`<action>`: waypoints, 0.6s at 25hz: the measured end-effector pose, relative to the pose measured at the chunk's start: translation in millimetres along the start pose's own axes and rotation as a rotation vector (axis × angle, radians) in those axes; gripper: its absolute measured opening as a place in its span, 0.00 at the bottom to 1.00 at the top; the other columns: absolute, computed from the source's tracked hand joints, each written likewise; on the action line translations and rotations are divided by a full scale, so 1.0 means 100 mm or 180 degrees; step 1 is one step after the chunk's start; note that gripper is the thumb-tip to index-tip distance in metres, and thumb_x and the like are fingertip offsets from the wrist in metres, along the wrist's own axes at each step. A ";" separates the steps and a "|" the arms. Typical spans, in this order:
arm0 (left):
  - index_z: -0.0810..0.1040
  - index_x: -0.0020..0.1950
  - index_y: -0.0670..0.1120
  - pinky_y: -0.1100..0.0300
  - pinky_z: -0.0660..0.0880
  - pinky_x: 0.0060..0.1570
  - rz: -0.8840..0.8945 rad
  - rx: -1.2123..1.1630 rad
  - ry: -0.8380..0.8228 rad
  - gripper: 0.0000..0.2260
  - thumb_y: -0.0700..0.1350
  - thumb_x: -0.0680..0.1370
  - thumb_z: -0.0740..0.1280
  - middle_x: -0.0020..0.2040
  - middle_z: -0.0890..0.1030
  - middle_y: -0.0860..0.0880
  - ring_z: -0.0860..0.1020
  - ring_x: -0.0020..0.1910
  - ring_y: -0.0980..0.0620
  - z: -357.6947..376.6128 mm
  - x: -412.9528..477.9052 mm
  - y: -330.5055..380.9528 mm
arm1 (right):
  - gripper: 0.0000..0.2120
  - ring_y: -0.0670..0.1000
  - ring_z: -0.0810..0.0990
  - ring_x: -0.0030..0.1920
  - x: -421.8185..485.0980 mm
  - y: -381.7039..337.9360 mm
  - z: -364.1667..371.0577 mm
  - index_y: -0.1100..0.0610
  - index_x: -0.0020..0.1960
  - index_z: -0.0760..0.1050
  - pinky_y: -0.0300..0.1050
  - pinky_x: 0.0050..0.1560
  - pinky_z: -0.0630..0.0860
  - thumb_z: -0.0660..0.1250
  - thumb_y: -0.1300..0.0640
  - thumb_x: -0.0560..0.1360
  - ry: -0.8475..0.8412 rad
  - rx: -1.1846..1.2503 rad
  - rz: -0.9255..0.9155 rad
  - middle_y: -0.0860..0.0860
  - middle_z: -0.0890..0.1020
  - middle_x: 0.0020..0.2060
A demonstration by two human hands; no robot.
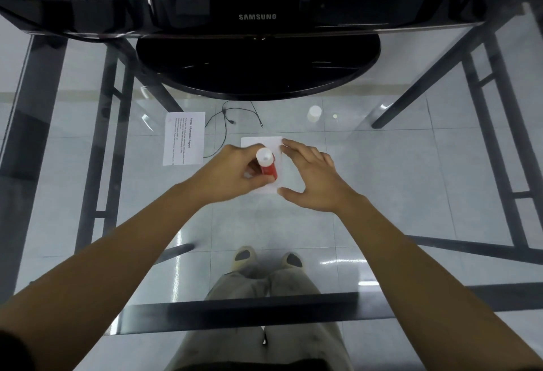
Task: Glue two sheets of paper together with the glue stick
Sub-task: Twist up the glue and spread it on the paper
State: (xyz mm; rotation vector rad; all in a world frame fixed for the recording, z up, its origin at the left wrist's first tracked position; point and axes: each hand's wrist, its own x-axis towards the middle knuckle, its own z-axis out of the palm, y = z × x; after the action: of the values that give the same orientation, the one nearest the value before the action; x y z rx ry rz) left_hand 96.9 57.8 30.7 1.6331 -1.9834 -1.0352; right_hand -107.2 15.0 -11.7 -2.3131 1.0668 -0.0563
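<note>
**Glue stick (269,166) over the blank sheet (284,178)**

The left hand (235,172) has its grip curled round the red stick, above the paper on the glass table (411,182). The right hand (316,178), grip slack and fingers spread, rests at that sheet's right edge. A printed sheet (183,139) lies just left.

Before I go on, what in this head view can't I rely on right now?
Head view only:
Glue stick tip: hidden under its own body and the left hand; contact with the blank sheet unclear.
Glue on that sheet: undetectable, white on white.
Printed sheet: small lines too small to read.
Monitor screen: cut off by the top edge.
</note>
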 end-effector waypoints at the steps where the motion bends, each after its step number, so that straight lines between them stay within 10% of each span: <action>1: 0.76 0.51 0.48 0.72 0.75 0.45 -0.0032 0.0017 0.0062 0.10 0.47 0.72 0.71 0.44 0.83 0.53 0.80 0.40 0.61 -0.04 0.05 -0.02 | 0.37 0.49 0.56 0.71 0.00 -0.01 0.00 0.53 0.74 0.55 0.44 0.66 0.51 0.65 0.42 0.71 -0.0003 -0.0003 -0.0008 0.46 0.55 0.75; 6: 0.75 0.52 0.47 0.79 0.69 0.40 -0.0281 0.0148 0.0610 0.11 0.47 0.72 0.71 0.45 0.82 0.52 0.77 0.39 0.64 -0.23 0.18 -0.08 | 0.37 0.48 0.55 0.71 -0.01 -0.03 -0.02 0.52 0.74 0.54 0.44 0.67 0.50 0.66 0.43 0.71 -0.0036 -0.0007 0.0004 0.45 0.55 0.75; 15: 0.75 0.51 0.48 0.68 0.76 0.47 0.0077 0.0005 -0.0139 0.10 0.47 0.72 0.71 0.46 0.84 0.52 0.81 0.43 0.60 -0.05 -0.09 0.01 | 0.37 0.48 0.55 0.71 0.00 -0.02 -0.02 0.53 0.74 0.55 0.43 0.66 0.49 0.66 0.42 0.71 -0.0035 0.0008 0.0018 0.46 0.55 0.75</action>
State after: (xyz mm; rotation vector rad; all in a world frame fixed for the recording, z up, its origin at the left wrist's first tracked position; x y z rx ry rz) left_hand 102.1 64.7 35.7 1.5966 -2.0274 -1.0693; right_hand -106.3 15.2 -8.5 -2.3055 1.0670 -0.0425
